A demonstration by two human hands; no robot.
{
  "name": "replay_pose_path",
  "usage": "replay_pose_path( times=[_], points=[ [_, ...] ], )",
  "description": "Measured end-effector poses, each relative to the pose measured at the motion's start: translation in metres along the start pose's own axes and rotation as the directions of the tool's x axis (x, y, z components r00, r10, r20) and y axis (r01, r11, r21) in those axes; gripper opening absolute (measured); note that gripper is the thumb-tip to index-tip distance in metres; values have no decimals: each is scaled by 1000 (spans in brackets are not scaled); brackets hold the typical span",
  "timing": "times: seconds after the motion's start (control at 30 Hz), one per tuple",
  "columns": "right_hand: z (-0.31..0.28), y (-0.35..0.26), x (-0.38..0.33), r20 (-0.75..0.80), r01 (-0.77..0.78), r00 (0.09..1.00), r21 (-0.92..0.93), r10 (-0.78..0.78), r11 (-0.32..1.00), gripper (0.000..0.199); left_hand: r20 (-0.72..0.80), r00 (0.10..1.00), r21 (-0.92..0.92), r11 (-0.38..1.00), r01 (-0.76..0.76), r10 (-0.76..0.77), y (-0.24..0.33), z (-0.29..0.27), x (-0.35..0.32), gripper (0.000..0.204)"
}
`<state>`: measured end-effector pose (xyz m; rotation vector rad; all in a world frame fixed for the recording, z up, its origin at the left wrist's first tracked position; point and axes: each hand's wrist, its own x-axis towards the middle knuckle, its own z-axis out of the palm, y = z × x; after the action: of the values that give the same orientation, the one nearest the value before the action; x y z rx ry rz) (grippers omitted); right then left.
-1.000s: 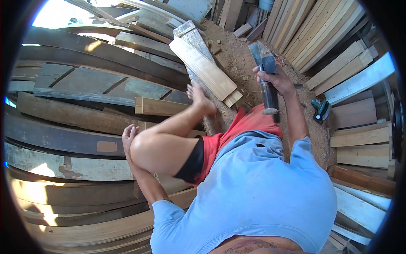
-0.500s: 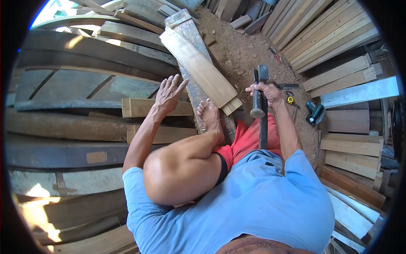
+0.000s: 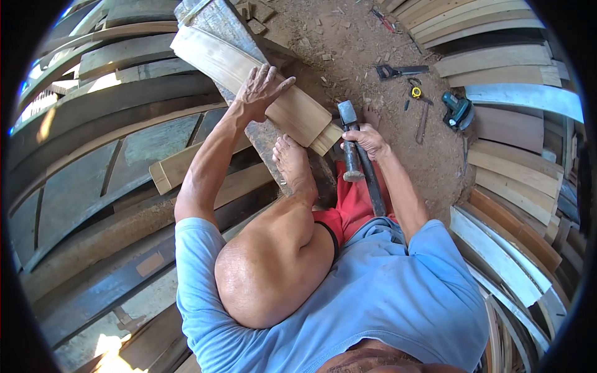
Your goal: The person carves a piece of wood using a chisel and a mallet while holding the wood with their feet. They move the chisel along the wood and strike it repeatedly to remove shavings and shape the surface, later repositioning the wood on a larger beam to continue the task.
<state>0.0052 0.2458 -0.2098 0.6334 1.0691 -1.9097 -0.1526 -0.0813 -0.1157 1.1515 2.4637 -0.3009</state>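
Note:
My left hand [image 3: 258, 93] lies over a pale wooden board [image 3: 303, 117], fingers spread; it appears to rest on the wood. Beneath that board is another thin wooden piece [image 3: 328, 140], its end jutting out toward me. Both lie on a worn, pale-stained plank [image 3: 264, 140], slanting away to the far left. My bare left foot [image 3: 291, 158] is on the worn plank, close to the board's near end. Fingers closed, my right hand [image 3: 371, 142] grips a dark hammer [image 3: 352, 165] just right of the board's end. The hammer's handle [image 3: 375, 193] points back at my lap.
On the dirt floor at right lie a handsaw [image 3: 401, 71], a yellow tape measure [image 3: 416, 92], another hammer [image 3: 424, 118] and a green power tool [image 3: 458, 110]. Red-handled pliers [image 3: 384, 22] lie farther off. Stacked timber [image 3: 93, 168] crowds the left; more boards [image 3: 516, 174] line the right.
My left hand has moved from beside the board onto it. My right hand has brought the hammer nearer the board's end, tilting it. The whole view has also turned.

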Motion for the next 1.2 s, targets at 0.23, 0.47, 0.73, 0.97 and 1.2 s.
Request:
replay_pose_path(
  times=[0.23,0.47,0.73,0.97,1.2],
  points=[
    [-14,-35,-12,-182,96,980,53,-85,994,31,491,860,-353,934,52,138,-22,-49,55,127],
    [-24,-92,22,-314,165,945,215,-92,963,27,280,954,-559,826,68,111,-69,-32,50,92],
    [-14,-141,54,-280,156,958,313,-66,937,25,-378,913,-436,899,-27,-155,-35,-31,25,71],
    [-17,-134,68,-233,211,960,223,-158,952,25,-34,974,-437,880,188,-225,-75,-42,50,32],
    [-39,-71,58,-231,115,972,332,-37,936,24,66,973,-468,854,226,-221,-89,-51,60,33]
  ],
)
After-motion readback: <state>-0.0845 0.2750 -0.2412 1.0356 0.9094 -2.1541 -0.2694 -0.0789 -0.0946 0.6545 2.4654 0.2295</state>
